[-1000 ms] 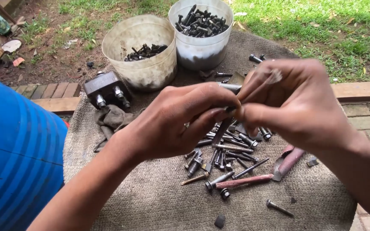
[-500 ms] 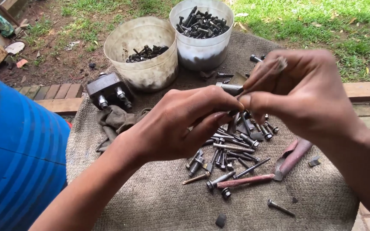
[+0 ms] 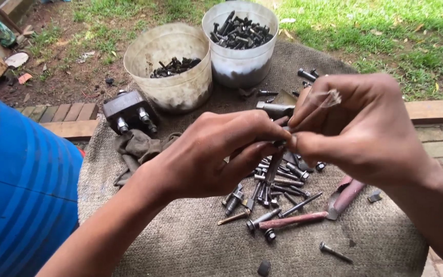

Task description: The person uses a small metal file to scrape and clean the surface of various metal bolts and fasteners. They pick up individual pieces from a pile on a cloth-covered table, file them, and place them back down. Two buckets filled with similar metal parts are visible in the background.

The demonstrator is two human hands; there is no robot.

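Holding one dark bolt between my left hand and right hand, both pinched shut on it, above the bolt pile; I should grip firmly and turn slowly.

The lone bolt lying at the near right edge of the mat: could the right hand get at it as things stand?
Probably yes. The lone bolt lies apart on bare mat below the right hand, nothing over it. But both the right hand and left hand are pinching a bolt.
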